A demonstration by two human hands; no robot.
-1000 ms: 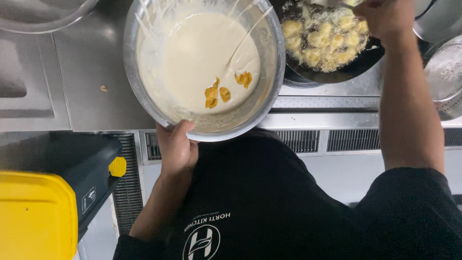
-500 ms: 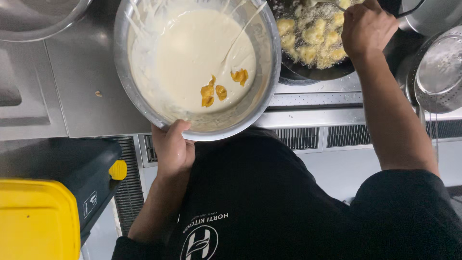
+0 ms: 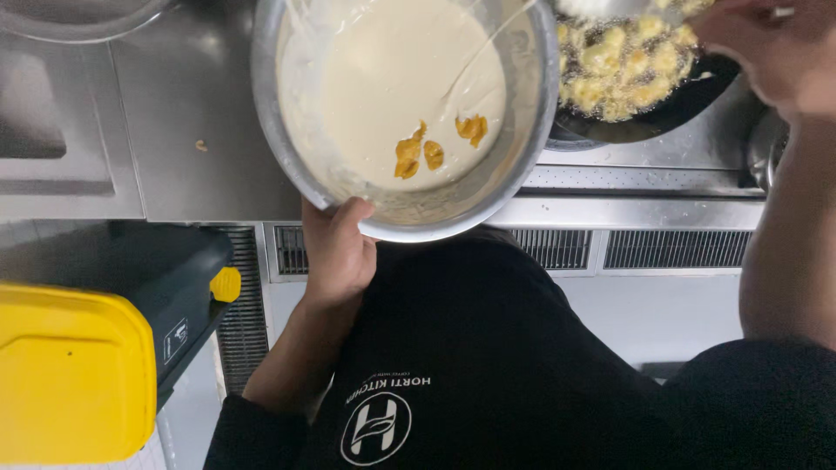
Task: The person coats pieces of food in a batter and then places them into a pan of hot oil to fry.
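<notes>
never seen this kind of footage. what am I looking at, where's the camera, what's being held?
There is no machine here: a person works with two bare hands, and the one camera sits on their head, looking straight down. The dark shape at the bottom is their own black shirt.

The left hand grips the near rim of a steel bowl of pale batter, with a few orange pieces floating in it. The bowl rests on a steel counter.

The right hand is up over a dark pan where battered pieces are frying. It is partly cut off by the frame, so I cannot tell whether it holds anything.

Lower left is a yellow-lidded bin.
</notes>
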